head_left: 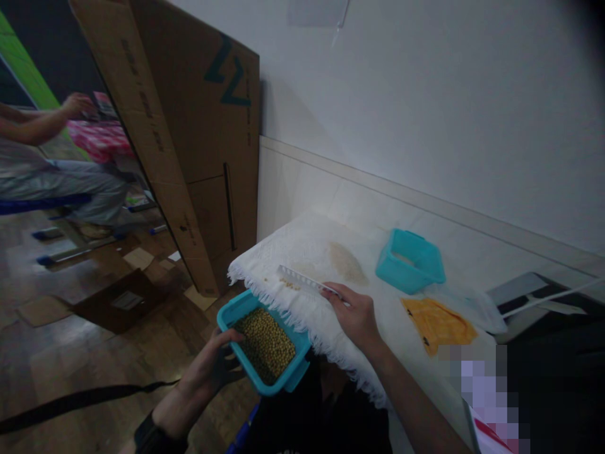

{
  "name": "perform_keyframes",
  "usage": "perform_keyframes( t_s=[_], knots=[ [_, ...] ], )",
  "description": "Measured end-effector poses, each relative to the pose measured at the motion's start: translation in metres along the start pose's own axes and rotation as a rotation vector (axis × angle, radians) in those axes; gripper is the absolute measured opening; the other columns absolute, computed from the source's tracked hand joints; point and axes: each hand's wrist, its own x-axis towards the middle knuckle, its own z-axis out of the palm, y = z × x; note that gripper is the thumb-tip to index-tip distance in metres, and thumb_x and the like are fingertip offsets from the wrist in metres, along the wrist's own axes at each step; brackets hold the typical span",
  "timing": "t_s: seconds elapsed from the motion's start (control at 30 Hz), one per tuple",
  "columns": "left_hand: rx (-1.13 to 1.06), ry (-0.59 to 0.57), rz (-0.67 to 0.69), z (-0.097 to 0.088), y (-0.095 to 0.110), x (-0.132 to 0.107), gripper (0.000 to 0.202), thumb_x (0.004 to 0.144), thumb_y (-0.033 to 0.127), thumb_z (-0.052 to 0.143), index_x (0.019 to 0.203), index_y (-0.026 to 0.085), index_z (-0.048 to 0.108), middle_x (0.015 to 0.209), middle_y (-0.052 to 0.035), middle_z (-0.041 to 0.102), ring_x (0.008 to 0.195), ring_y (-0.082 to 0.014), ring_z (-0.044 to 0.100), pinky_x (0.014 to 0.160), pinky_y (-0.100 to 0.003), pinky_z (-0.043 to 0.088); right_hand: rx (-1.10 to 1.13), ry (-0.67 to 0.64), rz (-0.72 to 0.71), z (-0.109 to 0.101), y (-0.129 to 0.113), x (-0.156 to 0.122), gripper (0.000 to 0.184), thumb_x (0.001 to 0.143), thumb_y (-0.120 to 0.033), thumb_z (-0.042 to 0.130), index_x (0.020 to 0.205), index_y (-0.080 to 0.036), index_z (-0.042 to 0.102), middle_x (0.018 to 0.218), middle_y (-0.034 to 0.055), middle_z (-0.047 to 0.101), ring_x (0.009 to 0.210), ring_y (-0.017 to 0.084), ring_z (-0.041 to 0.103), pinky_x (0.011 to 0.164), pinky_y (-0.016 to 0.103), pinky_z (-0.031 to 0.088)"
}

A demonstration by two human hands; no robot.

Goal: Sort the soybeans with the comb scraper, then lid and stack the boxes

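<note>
My left hand (208,371) grips a turquoise plastic container (250,376) by its left rim, holding it just below the table's front edge. Yellowish beans, apparently soybeans (270,340), fill much of it. In my right hand (355,315) is a thin white strip with a row of notches or holes (302,279), held low over the white fringed cloth (274,246). A few loose beans (289,285) lie along the strip's near side, close to the cloth's edge. Behind it spreads a flat heap of pale fine grains (347,261).
A second turquoise container (411,277) stands at the table's back right, beside an orange-yellow cloth or bag (439,325) and a clear plastic lid (482,309). A tall cardboard box (203,139) rises at the left. Farther left sits another person (42,151).
</note>
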Motion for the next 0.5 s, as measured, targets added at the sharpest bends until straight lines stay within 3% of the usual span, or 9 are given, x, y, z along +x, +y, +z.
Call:
perform_keyframes(
  t_s=[0.1, 0.27, 0.5],
  knots=[
    [0.035, 0.073, 0.039, 0.002, 0.000, -0.001, 0.065, 0.054, 0.032, 0.101, 0.107, 0.031, 0.065, 0.088, 0.0005, 0.073, 0.081, -0.0280, 0.073, 0.080, -0.043, 0.058, -0.040, 0.041, 0.054, -0.014, -0.003, -0.007, 0.022, 0.109, -0.037, 0.075, 0.107, -0.031, 0.096, 0.099, 0.0022, 0.095, 0.077, 0.025, 0.091, 0.074, 0.030, 0.075],
    [0.047, 0.068, 0.034, 0.004, -0.001, -0.001, 0.056, 0.060, 0.034, 0.098, 0.103, 0.030, 0.063, 0.084, 0.0013, 0.070, 0.080, -0.0274, 0.073, 0.079, -0.042, 0.059, -0.104, 0.078, 0.106, -0.037, -0.004, -0.027, 0.026, 0.109, -0.047, 0.077, 0.104, -0.030, 0.096, 0.095, 0.0036, 0.094, 0.069, 0.026, 0.089, 0.066, 0.030, 0.073],
    [0.028, 0.019, 0.063, 0.000, -0.002, 0.000, 0.057, 0.061, 0.031, 0.101, 0.108, 0.028, 0.068, 0.090, -0.0006, 0.075, 0.082, -0.0288, 0.076, 0.083, -0.044, 0.061, -0.115, 0.077, 0.112, -0.036, -0.007, -0.033, 0.033, 0.111, -0.053, 0.076, 0.102, -0.029, 0.096, 0.093, 0.0045, 0.094, 0.070, 0.026, 0.090, 0.066, 0.029, 0.073]
  ],
)
